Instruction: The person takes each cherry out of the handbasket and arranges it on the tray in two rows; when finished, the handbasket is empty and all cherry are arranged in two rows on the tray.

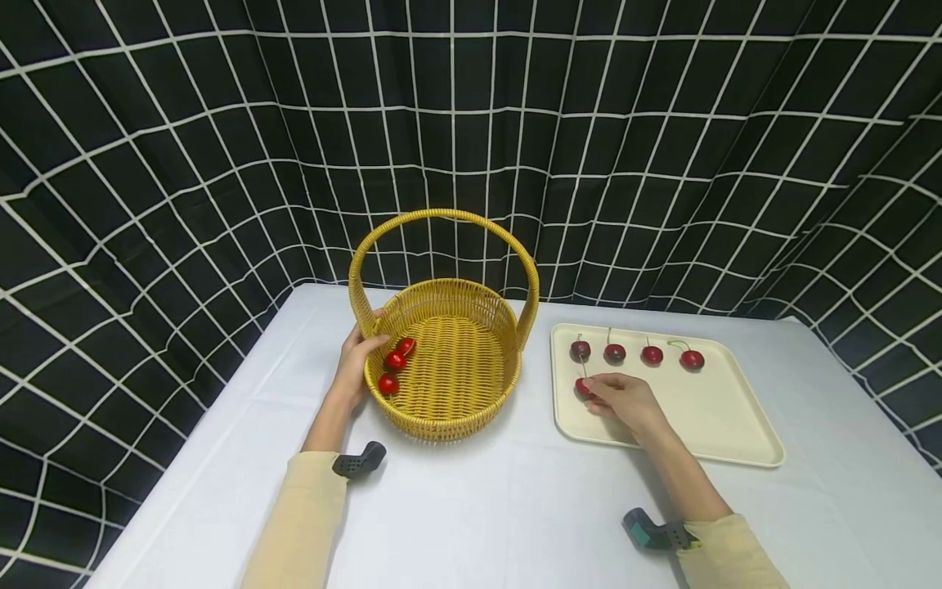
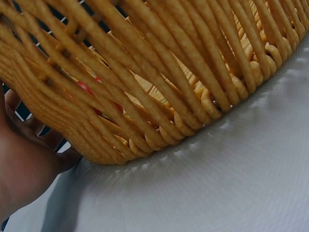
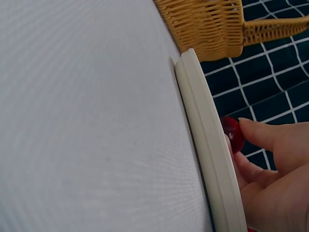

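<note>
Red and glossy, the held cherry (image 1: pixel 581 388) is at the left end of the cream tray (image 1: pixel 706 417), just nearer than the far row's leftmost cherry (image 1: pixel 580 350), pinched by the thumb and fingers of the right hand (image 1: pixel 621 402). A light pinch and straight lift should spare its skin, with the left hand (image 1: pixel 356 360), clamped on the left rim of the yellow basket (image 1: pixel 441 429), best held motionless.

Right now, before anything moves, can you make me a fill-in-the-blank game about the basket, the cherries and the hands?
1. The left hand holds the basket, with ____ cherries inside.
2. The basket has one tall arched ____.
3. The right hand pinches one red ____.
4. Near the far edge of the tray, ____ cherries lie in a row.

Missing words: three; handle; cherry; four.
</note>
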The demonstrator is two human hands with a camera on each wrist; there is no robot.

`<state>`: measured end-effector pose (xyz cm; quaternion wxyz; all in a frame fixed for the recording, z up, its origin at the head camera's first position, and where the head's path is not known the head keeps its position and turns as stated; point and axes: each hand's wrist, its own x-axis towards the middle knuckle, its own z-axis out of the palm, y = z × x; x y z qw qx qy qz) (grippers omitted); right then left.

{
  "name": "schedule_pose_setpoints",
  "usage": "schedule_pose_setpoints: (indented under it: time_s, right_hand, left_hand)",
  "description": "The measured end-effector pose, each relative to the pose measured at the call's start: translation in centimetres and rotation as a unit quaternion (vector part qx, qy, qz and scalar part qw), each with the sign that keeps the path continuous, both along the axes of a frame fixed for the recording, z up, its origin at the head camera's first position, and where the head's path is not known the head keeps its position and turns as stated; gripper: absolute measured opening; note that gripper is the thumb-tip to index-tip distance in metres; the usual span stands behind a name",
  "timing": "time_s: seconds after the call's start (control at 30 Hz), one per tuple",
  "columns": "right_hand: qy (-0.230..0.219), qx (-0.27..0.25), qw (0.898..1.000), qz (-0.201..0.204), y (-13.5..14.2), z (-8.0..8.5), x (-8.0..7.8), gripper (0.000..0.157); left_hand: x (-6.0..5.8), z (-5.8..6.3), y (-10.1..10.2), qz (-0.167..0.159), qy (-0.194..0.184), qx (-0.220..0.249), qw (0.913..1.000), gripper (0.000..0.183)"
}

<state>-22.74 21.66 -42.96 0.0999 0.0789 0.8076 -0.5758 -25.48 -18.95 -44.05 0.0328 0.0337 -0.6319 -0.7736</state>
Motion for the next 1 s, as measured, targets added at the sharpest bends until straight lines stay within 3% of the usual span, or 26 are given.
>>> schedule_pose_setpoints:
  time_s: [0.53, 1.0]
  right_hand:
    - [-0.003, 0.068, 0.998, 0.002, -0.05, 0.25, 0.17, 0.044]
    - [-0.001, 0.068, 0.998, 0.003, -0.09, 0.29, 0.33, 0.040]
  left_hand:
    - [0.05, 0.08, 0.05, -0.004, 0.002, -0.008, 1.0000, 0.058]
    - [-0.09, 0.08, 0.02, -0.002, 0.002, 0.014, 0.9999, 0.058]
